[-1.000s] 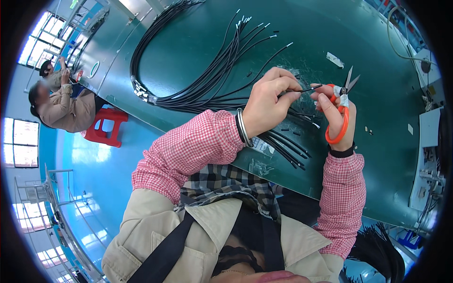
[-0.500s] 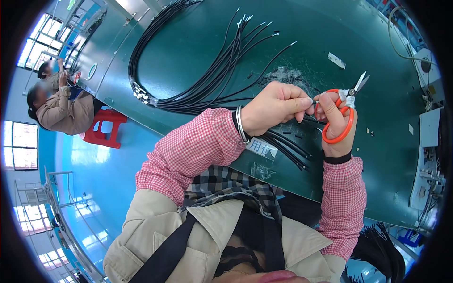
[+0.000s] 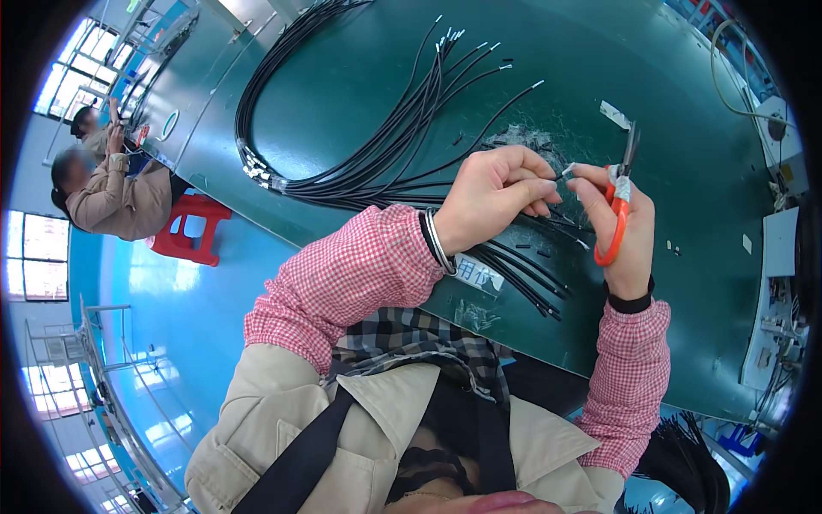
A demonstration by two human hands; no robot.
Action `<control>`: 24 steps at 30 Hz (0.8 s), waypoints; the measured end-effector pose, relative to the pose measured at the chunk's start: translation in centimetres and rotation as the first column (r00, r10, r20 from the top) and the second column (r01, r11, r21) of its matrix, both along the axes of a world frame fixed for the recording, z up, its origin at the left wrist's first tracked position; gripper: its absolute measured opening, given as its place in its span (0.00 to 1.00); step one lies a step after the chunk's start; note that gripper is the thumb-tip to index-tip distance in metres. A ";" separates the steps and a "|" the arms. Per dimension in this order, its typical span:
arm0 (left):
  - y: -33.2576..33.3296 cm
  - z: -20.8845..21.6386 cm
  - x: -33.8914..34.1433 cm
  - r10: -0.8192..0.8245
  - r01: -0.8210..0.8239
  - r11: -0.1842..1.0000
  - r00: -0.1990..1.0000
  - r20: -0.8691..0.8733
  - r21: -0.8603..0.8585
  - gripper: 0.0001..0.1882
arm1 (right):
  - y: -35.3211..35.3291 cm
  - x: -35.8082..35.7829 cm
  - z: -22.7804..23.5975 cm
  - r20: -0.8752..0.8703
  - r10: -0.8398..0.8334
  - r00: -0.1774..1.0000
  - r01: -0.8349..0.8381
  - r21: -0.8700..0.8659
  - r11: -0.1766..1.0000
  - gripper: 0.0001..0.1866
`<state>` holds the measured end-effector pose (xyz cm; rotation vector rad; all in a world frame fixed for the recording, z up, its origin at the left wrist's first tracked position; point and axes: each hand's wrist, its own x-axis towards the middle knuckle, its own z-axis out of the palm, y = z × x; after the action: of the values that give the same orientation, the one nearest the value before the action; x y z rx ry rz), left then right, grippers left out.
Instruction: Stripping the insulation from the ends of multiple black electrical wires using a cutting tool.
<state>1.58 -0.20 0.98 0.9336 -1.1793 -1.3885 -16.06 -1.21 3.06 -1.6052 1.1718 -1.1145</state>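
Note:
My left hand [image 3: 503,190] is closed in a pinch on a thin black cable; its pale bare tip [image 3: 566,171] sticks out past my fingertips. Close beside that tip, my right hand [image 3: 635,244] holds scissors with orange handles [image 3: 619,224], whose metal blades [image 3: 632,147] point up and away from the cable. My right thumb and forefinger are apart near the tip. Beyond my left hand, a bundle of black cables [image 3: 377,163] curves over the green table, many with pale ends. More black cable ends [image 3: 538,291] lie below my left hand.
Clear shavings [image 3: 524,135], short black bits and a white scrap [image 3: 613,114] lie on the green table [image 3: 565,47]. A white label [image 3: 476,271] is by the near edge. Left are a red stool [image 3: 201,221] and two people. More black cables [image 3: 693,463] hang at lower right.
My right hand has drawn slightly right, its thumb and forefinger parting from the cable tip. The scissors have turned, showing edge-on with blades looking closer together. My left hand keeps its pinch.

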 end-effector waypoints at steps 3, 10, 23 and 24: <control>0.0 0.0 -0.2 -0.031 0.031 0.999 1.000 0.004 -0.018 0.04 | 0.8 1.0 0.2 0.095 0.012 0.995 -0.014 0.014 1.000 0.07; -0.2 0.2 0.4 -0.129 0.129 0.991 0.992 0.012 0.017 0.06 | 0.9 1.5 0.0 0.158 -0.008 0.987 0.009 -0.005 1.000 0.09; 0.1 0.4 0.5 -0.091 0.089 0.994 0.995 -0.026 -0.069 0.07 | 0.3 1.5 0.5 0.350 0.019 0.937 -0.079 0.158 0.984 0.06; 0.2 0.4 0.4 -0.080 0.078 0.992 0.997 -0.012 -0.095 0.08 | 0.3 1.2 0.4 0.440 0.021 0.898 -0.134 0.226 0.965 0.06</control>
<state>1.96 0.00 1.35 0.8158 -1.2705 -1.3878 -14.87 -0.94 3.45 -1.1218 0.8981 -1.1464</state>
